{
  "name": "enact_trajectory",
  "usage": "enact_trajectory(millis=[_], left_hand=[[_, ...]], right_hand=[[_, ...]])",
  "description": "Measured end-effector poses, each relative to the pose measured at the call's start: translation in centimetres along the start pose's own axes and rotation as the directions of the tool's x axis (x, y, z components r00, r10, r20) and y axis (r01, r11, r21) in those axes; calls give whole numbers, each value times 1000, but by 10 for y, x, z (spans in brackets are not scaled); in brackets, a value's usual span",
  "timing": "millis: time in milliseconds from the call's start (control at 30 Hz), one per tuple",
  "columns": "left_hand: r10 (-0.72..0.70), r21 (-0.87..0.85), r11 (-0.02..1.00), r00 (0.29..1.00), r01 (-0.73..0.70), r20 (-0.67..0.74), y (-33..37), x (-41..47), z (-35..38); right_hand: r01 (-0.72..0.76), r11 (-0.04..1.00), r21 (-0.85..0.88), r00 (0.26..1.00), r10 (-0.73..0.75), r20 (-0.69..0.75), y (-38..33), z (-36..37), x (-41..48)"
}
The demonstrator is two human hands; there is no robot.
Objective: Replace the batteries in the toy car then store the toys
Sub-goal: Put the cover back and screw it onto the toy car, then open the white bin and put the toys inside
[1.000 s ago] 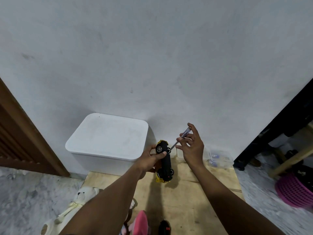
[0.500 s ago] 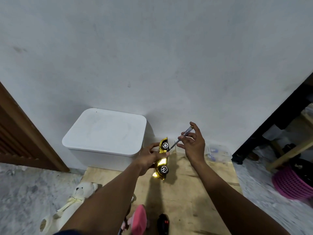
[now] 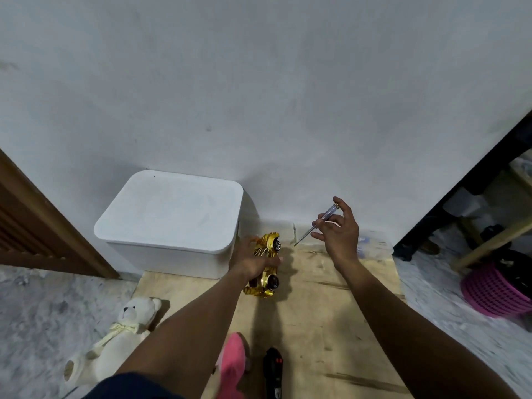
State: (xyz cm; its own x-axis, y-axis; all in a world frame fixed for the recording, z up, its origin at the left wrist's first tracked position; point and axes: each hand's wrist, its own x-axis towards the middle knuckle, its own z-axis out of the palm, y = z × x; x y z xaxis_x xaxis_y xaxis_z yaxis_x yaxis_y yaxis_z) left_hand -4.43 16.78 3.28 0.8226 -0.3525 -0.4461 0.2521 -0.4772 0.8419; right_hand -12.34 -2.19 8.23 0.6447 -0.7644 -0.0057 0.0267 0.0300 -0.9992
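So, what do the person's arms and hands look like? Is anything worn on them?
The left forearm and right forearm are bare. The left hand and the right hand carry no glove; no ring, watch or bracelet shows. A patch of dark blue fabric sits at the bottom edge by the left forearm; whether it is a sleeve, I cannot tell.

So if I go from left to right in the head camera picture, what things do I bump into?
wooden door → white box → gold toy car → screwdriver → pink basket
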Motion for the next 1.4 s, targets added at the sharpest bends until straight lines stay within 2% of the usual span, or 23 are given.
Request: enact_trajectory(millis=[133, 300, 467, 667, 833, 900, 1000, 1133, 1200, 1300, 1400], left_hand=[[26, 188, 982, 997, -10, -79, -14, -3, 14], [5, 356, 932, 983, 61, -181, -39, 2, 30], [-79, 561, 810, 980, 170, -183, -56, 12, 40], [-163, 612, 754, 970, 239, -178, -71, 19, 53], [-231, 597, 754, 961, 275, -151, -67, 23, 50], [-184, 614, 750, 970, 244, -161, -60, 24, 47], [5, 677, 731, 992, 84, -128, -44, 33, 43], [200, 772, 623, 980, -128, 1, -14, 55, 38], [246, 835, 517, 967, -189, 66, 2, 71, 37], [262, 919, 335, 957, -210, 123, 20, 96, 33], [223, 977, 80, 959, -197, 175, 25, 120, 27]], right_hand=[[0, 995, -101, 999, 6, 51, 19, -4, 4], [27, 985, -172, 991, -4, 134, 50, -6, 5], [39, 968, -249, 982, 10, 191, 78, -8, 10], [87, 954, -288, 974, -20, 227, 93, -14, 19], [101, 946, -308, 975, -33, 220, 97, -13, 28], [109, 931, -348, 978, -37, 207, 94, -7, 32], [107, 889, -446, 977, -11, 213, 88, 7, 42], [163, 722, -673, 949, 72, 306, 91, 28, 58], [282, 564, -776, 904, 115, 412, 94, 38, 66], [529, 261, -807, 806, 143, 574, 105, 54, 79], [630, 93, -771, 754, 166, 636, 118, 66, 91]])
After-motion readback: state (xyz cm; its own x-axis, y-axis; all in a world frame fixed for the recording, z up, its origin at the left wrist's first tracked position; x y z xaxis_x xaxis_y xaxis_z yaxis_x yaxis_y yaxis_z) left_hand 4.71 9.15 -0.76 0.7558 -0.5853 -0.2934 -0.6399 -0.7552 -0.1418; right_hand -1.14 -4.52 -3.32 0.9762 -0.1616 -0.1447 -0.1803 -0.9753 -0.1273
